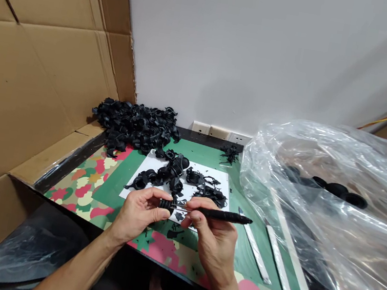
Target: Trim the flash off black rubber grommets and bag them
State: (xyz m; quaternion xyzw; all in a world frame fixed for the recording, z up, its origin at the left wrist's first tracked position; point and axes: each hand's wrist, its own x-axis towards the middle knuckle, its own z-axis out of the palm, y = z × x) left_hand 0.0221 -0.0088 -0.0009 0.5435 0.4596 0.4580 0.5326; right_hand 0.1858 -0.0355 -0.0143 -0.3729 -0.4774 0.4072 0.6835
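Between the thumb and fingers of my left hand [141,211] is a small black ribbed rubber part [165,204]. My right hand [213,235] grips a thin-bladed tool with a dark wrapped handle [222,215], held level like a pen. The slim metal tip of that tool points left and meets the ribbed part; whether it cuts in or only touches, I cannot tell. Just beyond my hands, more black ribbed rubber parts [175,165] and black trimmings [210,195] lie on a white sheet [146,162].
A large heap of black rubber parts [137,123] sits at the back left beside a cardboard wall [43,65]. Two white-handled blades [257,254] [283,274] lie at the right on the green mat [245,188]. A clear plastic bag [326,152] with black round pieces [338,190] covers the right side.
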